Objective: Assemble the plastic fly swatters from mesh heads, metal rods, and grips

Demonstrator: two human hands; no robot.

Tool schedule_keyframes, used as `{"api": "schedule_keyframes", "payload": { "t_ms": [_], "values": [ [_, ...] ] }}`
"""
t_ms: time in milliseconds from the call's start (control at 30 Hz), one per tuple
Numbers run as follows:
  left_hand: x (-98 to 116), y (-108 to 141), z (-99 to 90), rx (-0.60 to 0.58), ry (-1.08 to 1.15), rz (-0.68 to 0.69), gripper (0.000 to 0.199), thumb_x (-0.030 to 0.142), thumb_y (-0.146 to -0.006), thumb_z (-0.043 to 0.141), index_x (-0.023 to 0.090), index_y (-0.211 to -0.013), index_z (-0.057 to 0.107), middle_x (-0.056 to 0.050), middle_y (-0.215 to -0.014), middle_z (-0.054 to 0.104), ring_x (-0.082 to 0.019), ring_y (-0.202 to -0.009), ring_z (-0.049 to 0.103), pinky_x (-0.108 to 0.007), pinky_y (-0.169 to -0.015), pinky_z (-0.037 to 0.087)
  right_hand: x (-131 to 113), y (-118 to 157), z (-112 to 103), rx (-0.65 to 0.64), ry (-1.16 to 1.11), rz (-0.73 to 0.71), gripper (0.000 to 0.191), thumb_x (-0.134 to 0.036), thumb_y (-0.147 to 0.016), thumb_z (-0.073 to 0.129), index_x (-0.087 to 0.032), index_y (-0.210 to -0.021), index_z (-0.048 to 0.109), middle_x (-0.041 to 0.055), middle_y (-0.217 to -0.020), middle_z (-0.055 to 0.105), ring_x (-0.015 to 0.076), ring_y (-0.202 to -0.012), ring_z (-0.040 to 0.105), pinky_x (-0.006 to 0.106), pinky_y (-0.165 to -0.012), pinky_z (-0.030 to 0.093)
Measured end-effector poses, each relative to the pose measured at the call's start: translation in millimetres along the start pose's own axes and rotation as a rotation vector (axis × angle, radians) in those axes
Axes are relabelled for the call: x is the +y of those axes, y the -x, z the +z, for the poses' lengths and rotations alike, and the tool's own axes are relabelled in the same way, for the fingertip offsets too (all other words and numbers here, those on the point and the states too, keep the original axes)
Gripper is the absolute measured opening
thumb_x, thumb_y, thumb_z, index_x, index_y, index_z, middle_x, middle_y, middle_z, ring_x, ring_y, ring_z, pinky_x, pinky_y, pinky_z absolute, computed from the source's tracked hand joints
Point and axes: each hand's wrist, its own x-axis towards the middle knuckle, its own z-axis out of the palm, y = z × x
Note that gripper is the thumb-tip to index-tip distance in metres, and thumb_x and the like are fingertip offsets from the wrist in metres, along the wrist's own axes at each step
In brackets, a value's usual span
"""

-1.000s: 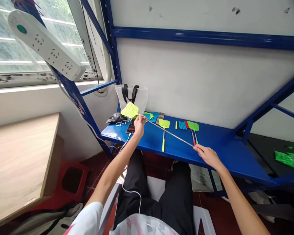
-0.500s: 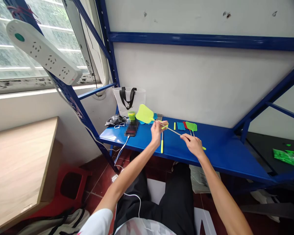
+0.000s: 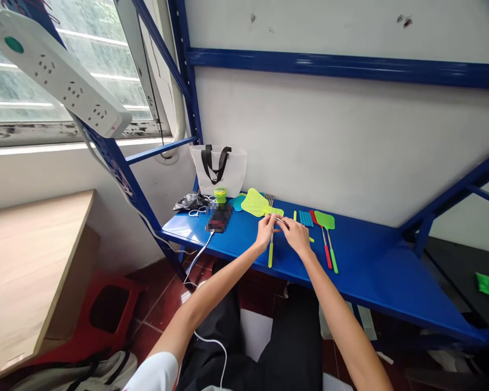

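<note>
My left hand and my right hand are close together above the blue tabletop, fingers pinched. A yellow-green fly swatter is held between them, its mesh head pointing up and left. A short bit of its metal rod shows at the fingertips. A yellow-green tip shows beside my right hand. Under the hands lies a fork-ended tool with a yellow handle, partly covered. A blue swatter head lies behind at the left.
Red and green swatters lie right of my hands, near several blue grips. Left are a phone on a white cable, a green tub and a white bag. Blue frame posts flank the table.
My hands have come together, and the visible length of the swatter's rod between them is much shorter. The swatter's head has turned its mesh face toward view. The camera has shifted slightly.
</note>
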Motion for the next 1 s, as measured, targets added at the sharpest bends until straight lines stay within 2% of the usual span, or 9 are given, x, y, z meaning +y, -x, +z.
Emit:
{"api": "schedule_keyframes", "payload": {
  "t_ms": [100, 200, 400, 533, 633, 767, 900, 1000],
  "values": [
    [-18.3, -16.3, -9.3, 0.068, -0.021, 0.013, 0.064, 0.076, -0.090, 0.077, 0.014, -0.104, 0.081, -0.018, -0.115, 0.080, -0.028, -0.102, 0.078, -0.033, -0.073, 0.066, 8.1, -16.4, 24.9, 0.048, 0.065, -0.095, 0.053, -0.052, -0.119, 0.036, -0.026, -0.119, 0.083, 0.0123, -0.109, 0.082, 0.0290, -0.102, 0.071, 0.034, -0.078, 0.044],
    [-31.0, -32.1, -16.7, 0.124, 0.002, 0.009, 0.065, 0.077, -0.088, 0.078, 0.014, -0.105, 0.081, -0.018, -0.116, 0.079, -0.026, -0.096, 0.078, -0.029, -0.066, 0.064, 18.8, -28.3, 44.8, 0.085, 0.103, -0.176, 0.052, -0.042, -0.120, 0.033, -0.023, -0.128, 0.080, 0.0138, -0.112, 0.081, 0.0302, -0.103, 0.068, 0.038, -0.086, 0.043],
    [-41.4, -59.9, -21.9, 0.181, -0.008, 0.043, 0.067, 0.080, -0.088, 0.077, 0.016, -0.105, 0.079, -0.014, -0.103, 0.077, -0.022, -0.086, 0.075, -0.026, -0.057, 0.059, 29.0, -47.7, 63.0, 0.167, 0.111, -0.262, 0.046, -0.032, -0.119, 0.035, -0.025, -0.133, 0.078, 0.0131, -0.111, 0.080, 0.0299, -0.105, 0.065, 0.041, -0.095, 0.039],
    [-52.8, -71.6, -11.2, 0.184, -0.026, 0.042, 0.069, 0.085, -0.087, 0.074, 0.017, -0.100, 0.072, -0.004, -0.078, 0.068, -0.015, -0.060, 0.063, -0.024, -0.048, 0.050, 32.2, -53.8, 65.7, 0.207, 0.137, -0.225, 0.046, -0.036, -0.120, 0.036, -0.023, -0.132, 0.079, 0.0125, -0.103, 0.075, 0.0288, -0.097, 0.062, 0.041, -0.090, 0.036],
    [-59.6, -73.5, -1.9, 0.111, -0.043, 0.016, 0.071, 0.088, -0.089, 0.070, 0.017, -0.096, 0.070, 0.001, -0.064, 0.059, -0.013, -0.052, 0.056, -0.023, -0.046, 0.046, 38.1, -50.9, 61.1, 0.221, 0.161, -0.169, 0.046, -0.041, -0.120, 0.039, -0.025, -0.123, 0.081, 0.0102, -0.095, 0.072, 0.0276, -0.093, 0.060, 0.040, -0.087, 0.035],
    [-57.5, -70.4, 2.3, 0.056, 0.052, -0.075, 0.071, 0.085, -0.086, 0.076, 0.015, -0.102, 0.075, 0.001, -0.063, 0.059, -0.013, -0.053, 0.058, -0.023, -0.048, 0.048, 39.7, -47.3, 50.7, 0.249, 0.190, -0.156, 0.045, -0.042, -0.121, 0.041, -0.026, -0.111, 0.082, 0.0083, -0.090, 0.070, 0.0253, -0.090, 0.058, 0.039, -0.088, 0.034],
    [-50.5, -65.5, 0.5, 0.122, 0.076, -0.051, 0.066, 0.079, -0.086, 0.082, 0.015, -0.100, 0.078, 0.001, -0.065, 0.060, -0.011, -0.052, 0.056, -0.022, -0.049, 0.046, 30.4, -49.1, 48.8, 0.309, 0.217, -0.189, 0.041, -0.039, -0.121, 0.046, -0.024, -0.102, 0.080, 0.0062, -0.085, 0.069, 0.0232, -0.085, 0.055, 0.039, -0.087, 0.032],
    [-49.6, -62.6, 1.0, 0.161, 0.061, -0.008, 0.066, 0.080, -0.087, 0.080, 0.015, -0.098, 0.079, 0.000, -0.067, 0.063, -0.010, -0.053, 0.055, -0.022, -0.048, 0.045, 23.5, -50.0, 51.7, 0.304, 0.241, -0.195, 0.039, -0.037, -0.120, 0.049, -0.024, -0.099, 0.078, 0.0057, -0.085, 0.069, 0.0231, -0.087, 0.056, 0.039, -0.087, 0.031]
  ]
}}
